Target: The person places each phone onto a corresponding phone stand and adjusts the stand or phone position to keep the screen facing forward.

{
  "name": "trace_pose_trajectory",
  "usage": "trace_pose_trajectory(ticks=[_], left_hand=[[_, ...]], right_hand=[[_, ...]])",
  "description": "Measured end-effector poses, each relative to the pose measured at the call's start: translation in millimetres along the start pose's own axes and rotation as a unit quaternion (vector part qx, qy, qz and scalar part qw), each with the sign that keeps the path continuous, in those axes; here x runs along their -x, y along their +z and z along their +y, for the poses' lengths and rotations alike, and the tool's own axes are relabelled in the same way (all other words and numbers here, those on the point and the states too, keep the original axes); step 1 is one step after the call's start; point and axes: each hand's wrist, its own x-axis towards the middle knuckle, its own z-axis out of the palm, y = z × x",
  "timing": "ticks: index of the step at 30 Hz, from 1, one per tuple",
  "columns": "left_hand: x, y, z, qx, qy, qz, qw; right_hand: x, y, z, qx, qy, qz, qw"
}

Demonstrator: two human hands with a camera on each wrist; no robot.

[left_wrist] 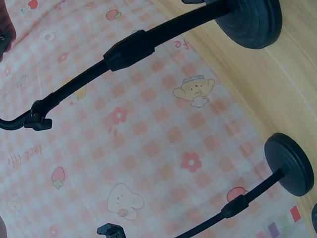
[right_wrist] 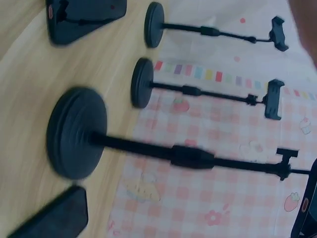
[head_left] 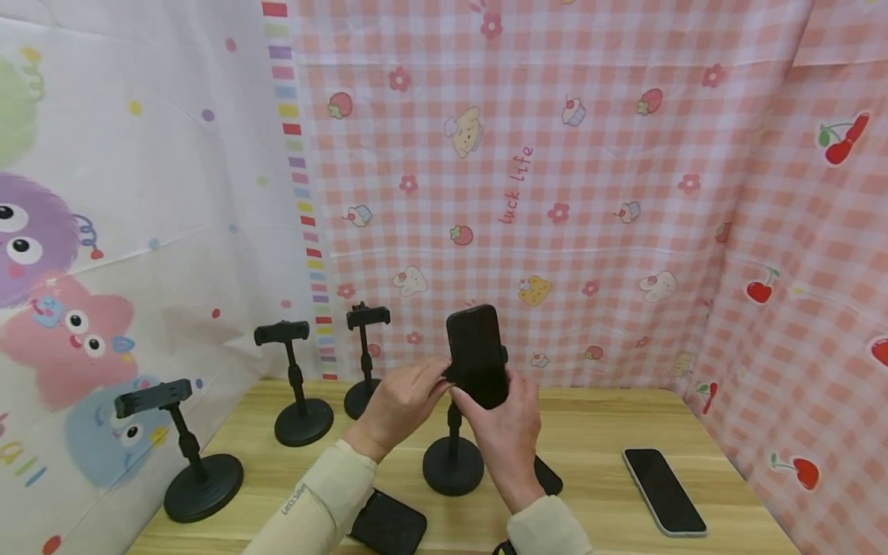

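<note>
Head view: one camera, worn on the head, facing forward and down across the table (head_left: 583,432); widest and farthest of the three. Left wrist view: close beside the central phone stand (head_left: 452,467), facing the checked backdrop (head_left: 624,154), rolled past sideways, table at right. Right wrist view: likewise close, rolled the opposite way, table at left. Shared by all: central phone stand, table, checked backdrop

The stand (head_left: 452,469) looks matt plastic (the table (head_left: 586,435), smooth wood).
</note>
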Motion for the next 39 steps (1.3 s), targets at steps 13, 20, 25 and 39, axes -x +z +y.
trace_pose_trajectory(ticks=[13, 20, 25, 39], left_hand=[[-0.8, 1.1, -0.6, -0.004, 0.011, 0.009, 0.9999], [-0.8, -0.3, -1.6, 0.018, -0.001, 0.003, 0.9998], [-4.1, -2.8, 5.5, 0.063, -0.074, -0.029, 0.9948], [-25.7, -7.5, 18.2, 0.197, -0.344, -0.181, 0.9001]], right_hand=[[-1.0, 2, 2, 0.02, -0.011, 0.011, 0.9997], [-1.4, 2, 0, 0.029, -0.008, 0.001, 0.9995], [-1.7, 0, -1, 0.034, 0.001, -0.014, 0.9993], [-10.3, -8, 5, 0.018, -0.037, -0.03, 0.9987]])
